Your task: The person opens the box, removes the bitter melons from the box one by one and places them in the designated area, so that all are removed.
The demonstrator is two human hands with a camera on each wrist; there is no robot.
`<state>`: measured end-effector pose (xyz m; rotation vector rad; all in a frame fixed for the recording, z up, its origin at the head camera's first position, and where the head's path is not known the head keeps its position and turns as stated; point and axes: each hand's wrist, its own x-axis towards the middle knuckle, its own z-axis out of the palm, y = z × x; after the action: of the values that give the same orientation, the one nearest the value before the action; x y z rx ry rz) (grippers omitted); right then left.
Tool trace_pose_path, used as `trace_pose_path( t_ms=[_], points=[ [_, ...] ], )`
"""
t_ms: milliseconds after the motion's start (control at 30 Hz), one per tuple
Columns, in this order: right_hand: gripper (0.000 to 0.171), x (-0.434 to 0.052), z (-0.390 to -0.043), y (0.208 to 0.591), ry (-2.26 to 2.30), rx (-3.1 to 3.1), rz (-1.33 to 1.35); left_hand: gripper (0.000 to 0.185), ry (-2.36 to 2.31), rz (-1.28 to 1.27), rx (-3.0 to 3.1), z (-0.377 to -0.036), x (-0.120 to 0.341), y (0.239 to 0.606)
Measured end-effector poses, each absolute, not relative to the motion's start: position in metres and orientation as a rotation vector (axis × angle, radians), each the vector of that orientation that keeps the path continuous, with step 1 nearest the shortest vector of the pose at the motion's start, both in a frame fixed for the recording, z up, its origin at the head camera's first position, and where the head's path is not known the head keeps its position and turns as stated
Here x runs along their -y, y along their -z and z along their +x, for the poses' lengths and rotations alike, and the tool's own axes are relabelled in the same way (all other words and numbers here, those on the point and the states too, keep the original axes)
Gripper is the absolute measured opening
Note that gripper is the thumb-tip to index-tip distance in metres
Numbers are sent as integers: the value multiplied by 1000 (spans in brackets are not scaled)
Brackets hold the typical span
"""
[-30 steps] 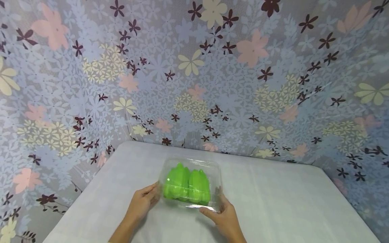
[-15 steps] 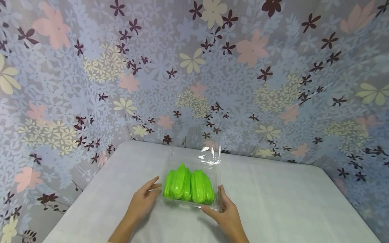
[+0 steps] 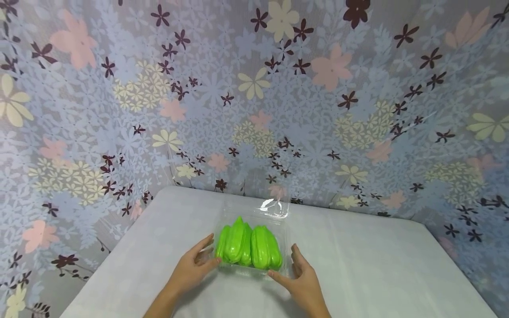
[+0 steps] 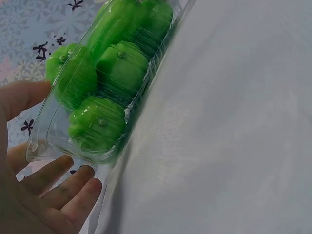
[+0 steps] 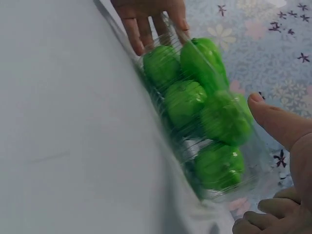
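Floral fabric (image 3: 254, 88) hangs behind and beside a desk (image 3: 377, 265) under a pale cloth. From the head view, a clear plastic clamshell box (image 3: 284, 247) sits near the desk's front middle, holding green peppers (image 3: 248, 245). Its lid (image 3: 274, 206), closed a second ago, now stands tipped up and back, so the peppers lie uncovered. The left hand (image 3: 195, 267) and right hand (image 3: 302, 278) flank the box, fingers extended and relaxed, having let go of the lid.

The left wrist view shows the left hand's fingers (image 4: 63, 187) straight, at the box's corner, gripping nothing.

The right wrist view shows the right thumb (image 5: 278, 119) close beside the tray wall, its fingers loosely curled below, holding nothing.

No label, brand or writing is readable anywhere.
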<state>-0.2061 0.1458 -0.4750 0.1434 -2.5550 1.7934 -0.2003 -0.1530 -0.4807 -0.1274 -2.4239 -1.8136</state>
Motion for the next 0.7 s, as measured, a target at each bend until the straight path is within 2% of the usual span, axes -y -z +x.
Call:
trace_pose_path(
  t_ms=[433, 700],
  points=[
    [108, -154, -217, 435, -1762, 2495, 163, 86, 1633, -85, 2553, -213, 155, 461],
    [107, -154, -217, 425, -1771, 2454, 191, 88, 1542, -207, 2584, -222, 152, 444]
  ],
)
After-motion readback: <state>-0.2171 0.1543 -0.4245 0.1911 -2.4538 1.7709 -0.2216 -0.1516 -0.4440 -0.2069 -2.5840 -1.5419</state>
